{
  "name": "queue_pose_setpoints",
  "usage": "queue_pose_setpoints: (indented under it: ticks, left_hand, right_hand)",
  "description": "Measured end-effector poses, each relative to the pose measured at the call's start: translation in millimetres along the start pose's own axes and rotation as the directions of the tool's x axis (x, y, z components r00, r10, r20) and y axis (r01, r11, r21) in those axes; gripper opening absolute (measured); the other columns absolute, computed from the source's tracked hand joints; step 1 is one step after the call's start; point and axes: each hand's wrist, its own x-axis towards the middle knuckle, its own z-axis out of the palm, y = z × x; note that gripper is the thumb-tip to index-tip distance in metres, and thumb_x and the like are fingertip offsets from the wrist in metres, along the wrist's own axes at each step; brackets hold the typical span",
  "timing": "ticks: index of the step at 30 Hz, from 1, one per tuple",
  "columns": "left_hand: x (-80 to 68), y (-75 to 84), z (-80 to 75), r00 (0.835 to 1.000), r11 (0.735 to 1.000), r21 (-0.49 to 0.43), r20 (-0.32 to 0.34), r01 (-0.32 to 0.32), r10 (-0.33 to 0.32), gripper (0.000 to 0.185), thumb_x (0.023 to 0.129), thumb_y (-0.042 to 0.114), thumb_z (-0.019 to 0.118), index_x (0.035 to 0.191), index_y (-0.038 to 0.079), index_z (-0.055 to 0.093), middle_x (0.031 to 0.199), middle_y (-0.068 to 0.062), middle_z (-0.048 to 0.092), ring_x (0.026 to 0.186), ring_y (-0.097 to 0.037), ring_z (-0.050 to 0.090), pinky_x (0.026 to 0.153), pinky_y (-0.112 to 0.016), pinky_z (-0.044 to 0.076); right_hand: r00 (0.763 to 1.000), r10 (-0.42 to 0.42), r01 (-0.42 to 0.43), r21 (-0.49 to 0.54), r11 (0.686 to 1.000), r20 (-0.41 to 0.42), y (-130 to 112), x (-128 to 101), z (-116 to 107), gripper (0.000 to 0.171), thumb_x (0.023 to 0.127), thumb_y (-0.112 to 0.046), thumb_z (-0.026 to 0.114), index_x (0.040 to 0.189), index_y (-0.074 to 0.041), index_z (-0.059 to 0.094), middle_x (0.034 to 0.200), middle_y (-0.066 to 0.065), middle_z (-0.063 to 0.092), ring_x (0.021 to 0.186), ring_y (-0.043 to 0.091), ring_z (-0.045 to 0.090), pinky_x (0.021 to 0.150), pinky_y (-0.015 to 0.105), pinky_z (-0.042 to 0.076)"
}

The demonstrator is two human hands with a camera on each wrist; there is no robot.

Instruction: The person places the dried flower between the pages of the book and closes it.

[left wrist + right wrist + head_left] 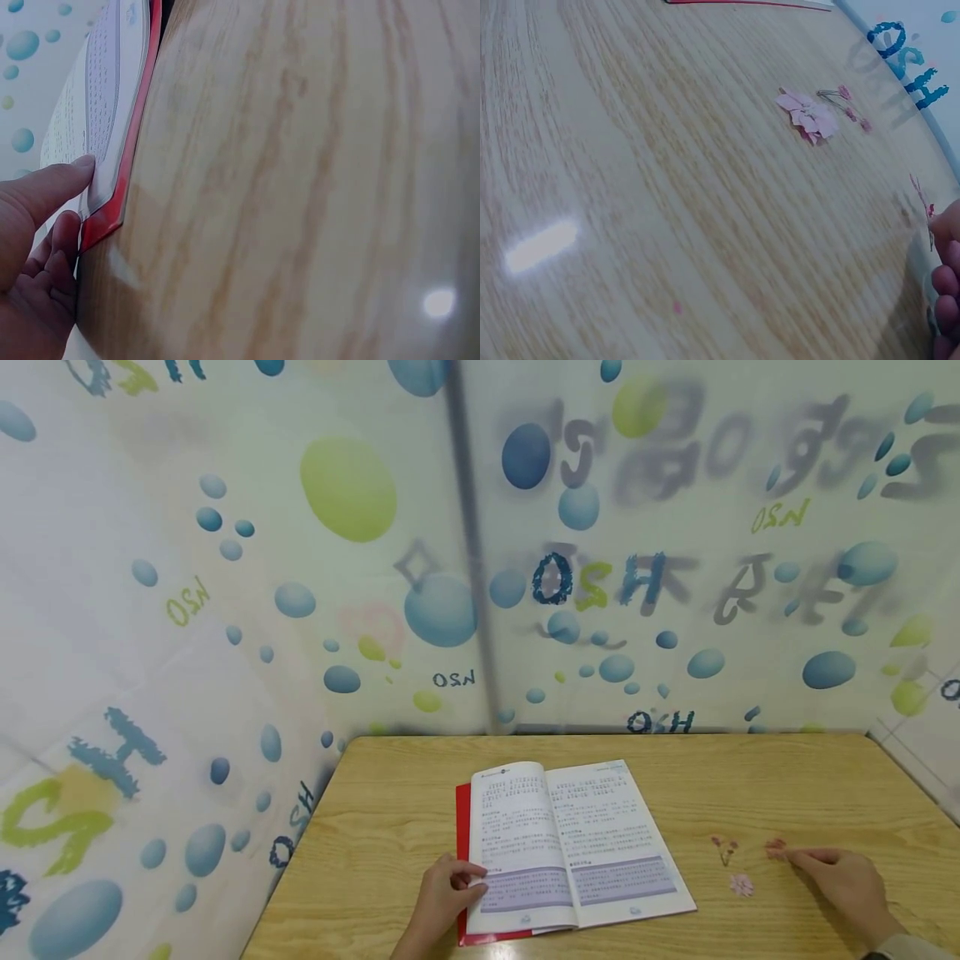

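Wooden table [390,827] against bubble-printed curtain walls [225,610], open book [570,843].

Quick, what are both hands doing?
Left hand: thumb presses the book page, fingers curled under its edge.
Right hand: fingertips touch a small flower.
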Motion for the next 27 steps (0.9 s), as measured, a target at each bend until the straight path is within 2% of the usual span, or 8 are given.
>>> queue_pose_setpoints:
  ticks: [4,8,11,14,18,23,25,27]
  left_hand:
    - [0.2,0.3,0.5,1.000,1.000,0.001,-0.001,0.001,-0.001,0.012,0.074,0.009,0.076,0.085,0.009,0.073,0.073,-0.001,0.045,0.067,-0.015,0.044,0.057,-0.021,0.039]
    - [-0.1,0.9,-0.1,1.000,1.000,-0.002,-0.001,0.007,-0.007,0.012,0.073,0.009,0.076,0.085,0.010,0.073,0.073,-0.001,0.045,0.067,-0.015,0.044,0.057,-0.022,0.039]
    - [-0.1,1.0,-0.4,1.000,1.000,-0.004,0.000,0.018,-0.018,0.012,0.073,0.010,0.076,0.085,0.011,0.073,0.073,-0.001,0.045,0.067,-0.015,0.044,0.057,-0.022,0.039]
    - [-0.2,0.9,-0.3,1.000,1.000,-0.007,0.000,0.023,-0.023,0.012,0.073,0.010,0.076,0.085,0.012,0.074,0.073,-0.001,0.045,0.067,-0.015,0.044,0.057,-0.023,0.039]
    - [0.1,0.6,0.1,1.000,1.000,-0.009,-0.003,0.005,-0.005,0.012,0.074,0.010,0.076,0.085,0.011,0.074,0.074,-0.001,0.045,0.067,-0.015,0.044,0.057,-0.022,0.039]
    - [0.8,0.3,1.0,1.000,1.000,0.000,-0.005,0.013,-0.013,0.012,0.074,0.010,0.076,0.085,0.012,0.073,0.074,0.000,0.045,0.068,-0.015,0.044,0.057,-0.022,0.039]
    - [1.0,-0.1,1.3,1.000,1.000,0.003,-0.007,0.020,-0.020,0.012,0.073,0.010,0.076,0.085,0.012,0.073,0.074,-0.001,0.045,0.068,-0.015,0.044,0.058,-0.023,0.040]
    - [0.5,-0.2,1.2,1.000,1.000,0.003,-0.008,0.023,-0.023,0.012,0.073,0.010,0.076,0.085,0.012,0.073,0.074,-0.001,0.045,0.068,-0.015,0.044,0.057,-0.023,0.040]
  right_hand:
    - [0.998,0.005,-0.004,0.018,1.000,-0.069,-0.8,-0.9,-0.5,0.051,0.085,-0.037,0.061,0.091,0.013,0.065,0.085,0.024,0.065,0.080,0.038,0.059,0.075,0.050,0.041]
    - [0.990,-0.019,0.019,-0.002,1.000,-0.142,-1.5,-1.2,-1.4,0.046,0.083,-0.034,0.063,0.090,0.011,0.066,0.084,0.022,0.065,0.070,0.019,0.057,0.068,0.036,0.042]
    - [0.993,-0.028,0.028,0.000,1.000,-0.118,-2.9,-0.8,-2.6,0.046,0.086,-0.035,0.060,0.091,0.011,0.066,0.085,0.023,0.065,0.075,0.029,0.060,0.069,0.037,0.043]
    - [0.997,0.005,-0.001,0.038,0.999,-0.083,-6.7,0.7,-2.3,0.049,0.087,-0.037,0.058,0.092,0.012,0.065,0.087,0.023,0.065,0.091,0.045,0.055,0.076,0.049,0.041]
    - [0.998,0.019,-0.012,0.106,0.994,-0.065,-14.3,2.5,0.0,0.051,0.085,-0.039,0.062,0.092,0.011,0.066,0.087,0.021,0.066,0.093,0.042,0.055,0.080,0.055,0.039]
    - [0.996,-0.003,0.013,0.115,0.993,-0.087,-28.0,4.0,5.8,0.050,0.086,-0.037,0.061,0.096,0.012,0.065,0.091,0.024,0.065,0.078,0.020,0.058,0.065,0.032,0.047]
    - [0.995,-0.014,0.023,0.098,0.995,-0.097,-34.8,4.0,9.0,0.051,0.087,-0.037,0.059,0.098,0.012,0.064,0.092,0.024,0.064,0.079,0.023,0.058,0.057,0.024,0.044]
    - [0.995,-0.024,0.035,0.113,0.993,-0.092,-42.8,3.6,12.1,0.051,0.087,-0.037,0.059,0.099,0.013,0.063,0.095,0.026,0.063,0.086,0.035,0.057,0.060,0.027,0.046]
